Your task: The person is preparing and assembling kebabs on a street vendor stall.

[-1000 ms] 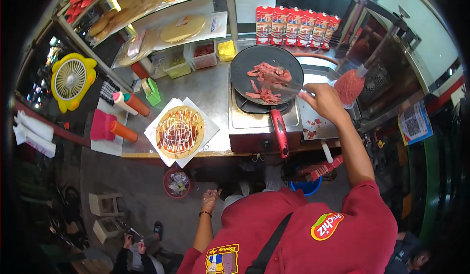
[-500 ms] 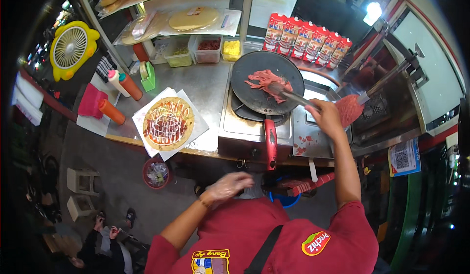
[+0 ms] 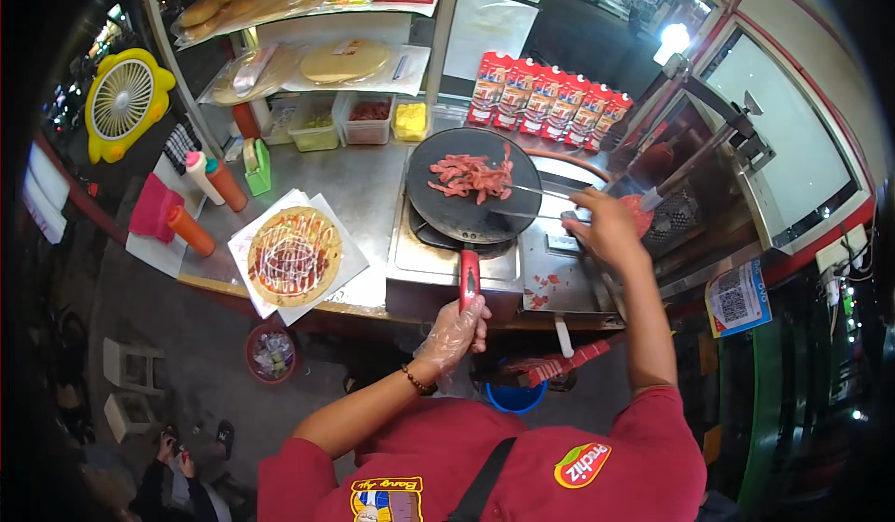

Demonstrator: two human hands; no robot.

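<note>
My left hand (image 3: 454,337), in a clear plastic glove, is closed round the red handle (image 3: 469,278) of a black frying pan (image 3: 438,214). The pan sits over the stove. Thin strips of reddish meat (image 3: 471,177) lie loosely spread in it. My bare right hand (image 3: 608,230) holds metal tongs (image 3: 541,192), their arms apart and tips reaching the meat's right side. To the left, a round flatbread (image 3: 296,259) with red sauce and white drizzle rests on white paper (image 3: 347,259).
Red cartons (image 3: 550,103) line up behind the pan. Meat on a spit (image 3: 639,212) stands at the right, above a metal tray (image 3: 569,280) with scraps. Food tubs (image 3: 368,119) sit at the back; sauce bottles (image 3: 191,231) stand left. A waste bin (image 3: 271,354) is below the counter.
My left hand has risen to the counter and taken hold of the pan handle. The tongs have opened, and the bunched meat is now spread in strips. The whole view has shifted slightly.
</note>
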